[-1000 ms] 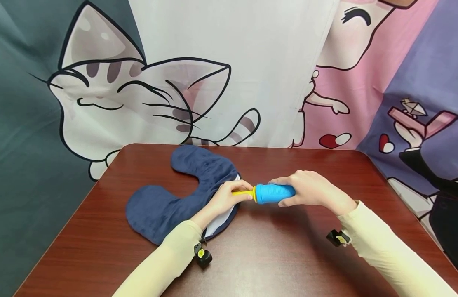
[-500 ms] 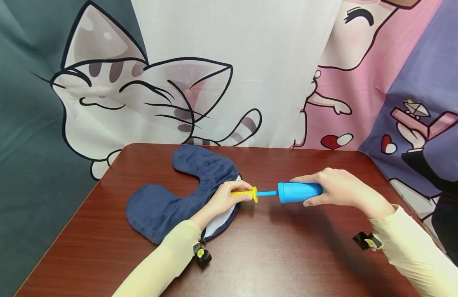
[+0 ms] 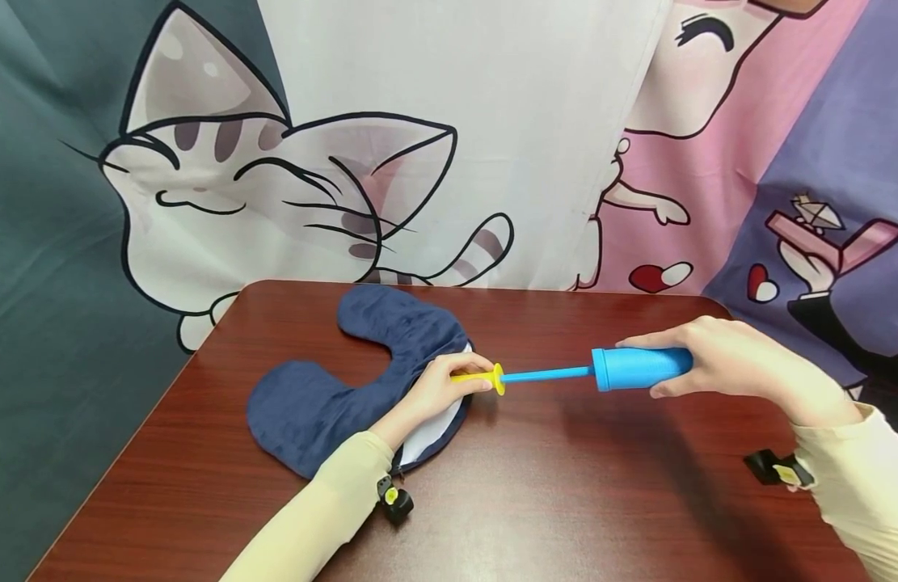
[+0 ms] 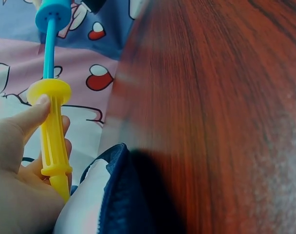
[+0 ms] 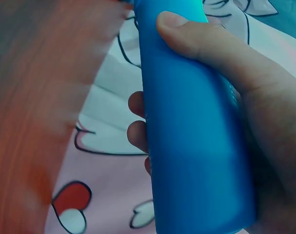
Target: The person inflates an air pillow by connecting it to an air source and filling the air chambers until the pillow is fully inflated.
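Note:
My left hand point(image 3: 443, 386) pinches the yellow nozzle end point(image 4: 52, 136) of a hand air pump, thumb against its ribbed side below the round flange. A thin blue rod point(image 3: 546, 375) runs from that flange to the pump's blue barrel point(image 3: 641, 369). Around the barrel curl the thumb and fingers of my right hand point(image 3: 743, 364), well off to the right. Under my left hand lies a dark blue U-shaped neck pillow point(image 3: 310, 412), its zip edge open over a white lining point(image 3: 428, 436). The nozzle's tip is near that opening; whether it joins a valve is hidden.
The brown wooden table point(image 3: 536, 501) carries the pillow on its left half. A printed cartoon cloth point(image 3: 550, 145) hangs right behind the table's far edge. Small black cameras point(image 3: 396, 501) are strapped at both wrists.
My right hand has pulled the blue barrel to the right, away from the yellow end, drawing out a long stretch of rod. The left hand and the pillow have stayed nearly still.

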`<state>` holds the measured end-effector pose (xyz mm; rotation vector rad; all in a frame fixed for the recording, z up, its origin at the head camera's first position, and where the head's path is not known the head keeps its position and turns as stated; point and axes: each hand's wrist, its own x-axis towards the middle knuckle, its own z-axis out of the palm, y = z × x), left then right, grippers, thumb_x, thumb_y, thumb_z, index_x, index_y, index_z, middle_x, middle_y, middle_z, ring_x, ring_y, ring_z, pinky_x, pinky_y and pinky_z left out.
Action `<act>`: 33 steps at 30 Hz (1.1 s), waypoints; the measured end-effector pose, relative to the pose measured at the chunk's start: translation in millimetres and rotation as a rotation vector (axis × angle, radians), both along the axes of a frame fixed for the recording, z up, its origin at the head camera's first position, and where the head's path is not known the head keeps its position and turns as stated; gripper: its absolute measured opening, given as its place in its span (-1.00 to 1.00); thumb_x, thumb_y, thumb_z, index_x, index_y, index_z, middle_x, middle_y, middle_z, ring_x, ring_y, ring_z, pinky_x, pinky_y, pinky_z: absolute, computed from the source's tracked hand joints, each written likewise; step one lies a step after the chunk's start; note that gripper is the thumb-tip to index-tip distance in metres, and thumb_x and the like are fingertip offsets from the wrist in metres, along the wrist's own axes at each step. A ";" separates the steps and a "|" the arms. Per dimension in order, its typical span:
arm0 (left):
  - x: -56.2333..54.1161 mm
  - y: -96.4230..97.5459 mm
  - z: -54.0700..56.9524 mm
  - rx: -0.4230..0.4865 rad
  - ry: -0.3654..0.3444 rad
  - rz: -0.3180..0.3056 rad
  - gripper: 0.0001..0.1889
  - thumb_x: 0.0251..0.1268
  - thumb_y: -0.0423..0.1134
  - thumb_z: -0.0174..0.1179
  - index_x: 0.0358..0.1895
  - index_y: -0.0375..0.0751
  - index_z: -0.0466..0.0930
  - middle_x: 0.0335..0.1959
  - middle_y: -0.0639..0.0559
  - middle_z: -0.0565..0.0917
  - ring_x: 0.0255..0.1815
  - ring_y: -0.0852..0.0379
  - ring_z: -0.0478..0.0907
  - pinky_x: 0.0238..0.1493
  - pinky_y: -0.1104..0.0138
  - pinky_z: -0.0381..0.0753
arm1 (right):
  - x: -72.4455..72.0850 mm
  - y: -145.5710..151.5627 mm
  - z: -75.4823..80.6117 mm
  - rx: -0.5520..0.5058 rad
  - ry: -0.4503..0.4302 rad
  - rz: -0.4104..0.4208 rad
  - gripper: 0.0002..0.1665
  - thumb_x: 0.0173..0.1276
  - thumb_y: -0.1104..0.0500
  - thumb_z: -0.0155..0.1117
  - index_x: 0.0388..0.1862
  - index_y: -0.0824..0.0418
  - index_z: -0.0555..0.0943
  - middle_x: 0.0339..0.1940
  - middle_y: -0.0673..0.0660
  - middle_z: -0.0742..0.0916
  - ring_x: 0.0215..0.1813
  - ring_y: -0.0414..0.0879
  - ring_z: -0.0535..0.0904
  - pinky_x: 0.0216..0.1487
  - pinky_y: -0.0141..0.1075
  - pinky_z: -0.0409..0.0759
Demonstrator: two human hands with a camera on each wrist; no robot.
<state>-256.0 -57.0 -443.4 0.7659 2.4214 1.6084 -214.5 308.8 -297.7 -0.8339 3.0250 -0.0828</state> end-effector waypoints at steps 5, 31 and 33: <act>0.6 0.0 0.8 0.017 -0.010 0.000 -0.73 0.27 -0.19 0.34 0.01 -0.13 0.69 -0.12 -0.10 0.77 -0.20 0.15 0.62 -0.18 0.46 0.55 | 4.7 8.9 6.2 0.004 -0.021 -0.054 -0.18 -0.17 -0.43 0.55 0.18 -0.48 0.57 -0.19 -0.19 0.73 -0.23 -0.23 0.50 -0.34 -0.29 0.40; 0.1 7.2 -3.6 0.057 -0.040 0.007 -0.74 0.23 -0.28 0.35 -0.02 -0.22 0.69 -0.12 -0.18 0.77 -0.23 0.22 0.63 -0.21 0.49 0.57 | -10.0 -38.3 -21.6 -0.029 -0.027 0.052 -0.26 -0.07 -0.26 0.59 0.17 -0.23 0.65 -0.20 -0.14 0.78 -0.32 -0.26 0.54 -0.34 -0.34 0.46; 0.0 7.8 -3.5 0.058 -0.044 0.009 -0.74 0.23 -0.29 0.35 -0.02 -0.22 0.69 -0.12 -0.18 0.77 -0.25 0.27 0.62 -0.21 0.48 0.57 | -11.7 -43.7 -23.5 -0.027 -0.031 0.059 -0.25 -0.07 -0.26 0.59 0.18 -0.21 0.65 -0.18 -0.11 0.79 -0.31 -0.24 0.56 -0.34 -0.33 0.48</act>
